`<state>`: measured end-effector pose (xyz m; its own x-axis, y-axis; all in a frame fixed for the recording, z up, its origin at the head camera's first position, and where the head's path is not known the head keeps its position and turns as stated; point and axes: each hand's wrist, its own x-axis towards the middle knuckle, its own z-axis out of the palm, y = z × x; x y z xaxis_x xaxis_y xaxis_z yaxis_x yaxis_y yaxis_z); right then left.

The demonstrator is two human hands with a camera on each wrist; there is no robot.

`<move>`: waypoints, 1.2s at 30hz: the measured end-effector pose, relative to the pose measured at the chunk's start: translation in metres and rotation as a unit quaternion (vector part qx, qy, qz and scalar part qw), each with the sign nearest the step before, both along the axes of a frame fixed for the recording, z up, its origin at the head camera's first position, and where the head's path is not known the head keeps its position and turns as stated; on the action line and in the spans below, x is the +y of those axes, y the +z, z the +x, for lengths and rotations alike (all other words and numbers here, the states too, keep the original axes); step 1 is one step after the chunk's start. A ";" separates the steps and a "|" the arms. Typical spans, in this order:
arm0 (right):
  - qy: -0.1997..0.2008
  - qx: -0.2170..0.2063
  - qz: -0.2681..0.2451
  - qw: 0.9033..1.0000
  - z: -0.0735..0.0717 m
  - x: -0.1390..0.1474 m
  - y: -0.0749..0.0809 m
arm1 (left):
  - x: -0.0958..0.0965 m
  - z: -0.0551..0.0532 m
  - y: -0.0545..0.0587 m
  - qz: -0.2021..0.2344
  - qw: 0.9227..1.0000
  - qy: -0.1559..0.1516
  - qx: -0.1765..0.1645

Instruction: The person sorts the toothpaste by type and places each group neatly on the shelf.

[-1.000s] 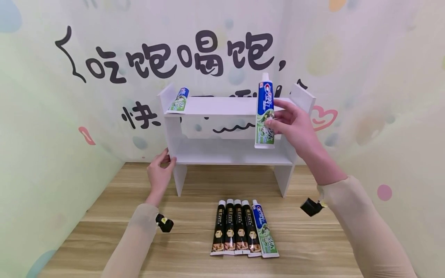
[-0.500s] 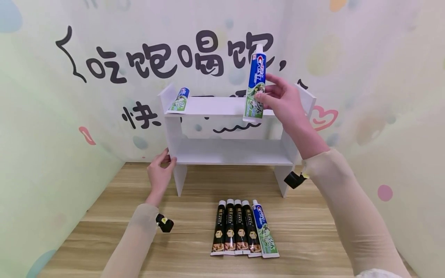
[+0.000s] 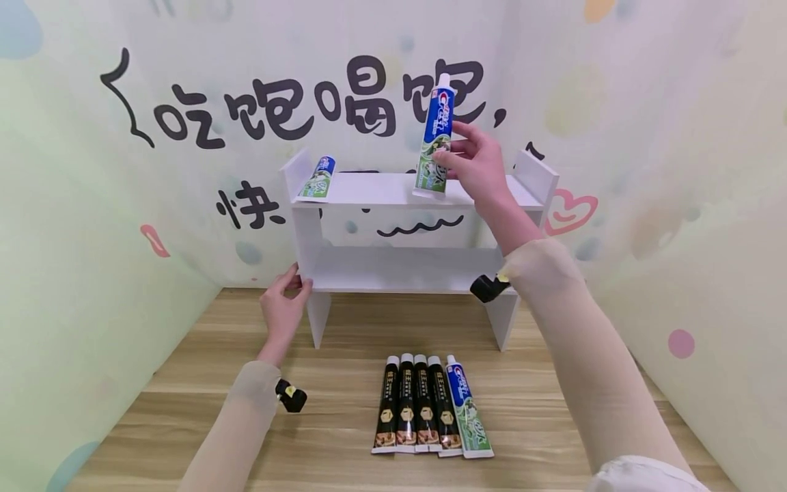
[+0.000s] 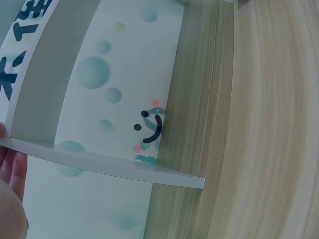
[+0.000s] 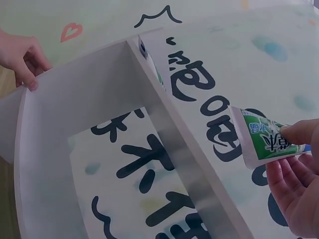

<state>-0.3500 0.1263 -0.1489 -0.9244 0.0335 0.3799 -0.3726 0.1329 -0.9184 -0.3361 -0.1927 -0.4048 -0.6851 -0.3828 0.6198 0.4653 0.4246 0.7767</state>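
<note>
My right hand [image 3: 479, 164] pinches a blue-and-green Crest toothpaste tube [image 3: 435, 137], thumb in front and fingers behind. The tube is nearly upright, cap up, and its flat end overlaps the top board of a white shelf rack [image 3: 369, 188]. In the right wrist view the tube's crimped end [image 5: 244, 139] points towards the rack. My left hand [image 3: 284, 307] grips the rack's left side panel at middle-board height. Another Crest tube [image 3: 318, 179] leans at the top board's left end, against the raised side.
On the wooden table [image 3: 203, 383] before the rack, several black toothpaste tubes [image 3: 407, 403] lie side by side. One Crest tube [image 3: 470, 410] lies at their right. A printed wall [image 3: 553, 75] stands behind the rack.
My right hand has carried the Crest tube up and leftwards, from in front of the rack's right part to over the top board, tilting it slightly. The left hand stays put.
</note>
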 end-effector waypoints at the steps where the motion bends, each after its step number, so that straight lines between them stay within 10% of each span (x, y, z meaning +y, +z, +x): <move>1: -0.001 -0.002 -0.001 1.000 -0.003 -0.002 -0.001 | 0.000 0.000 0.000 0.000 1.000 -0.001 -0.001; 36: 0.004 -0.050 0.091 0.995 -0.030 -0.032 -0.011 | -0.002 0.001 0.000 -0.005 1.000 -0.010 0.001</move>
<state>-0.3804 0.0944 -0.1601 -0.9580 -0.0347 0.2845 -0.2816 0.2985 -0.9119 -0.3348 -0.1944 -0.4048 -0.6916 -0.3618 0.6252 0.4757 0.4233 0.7711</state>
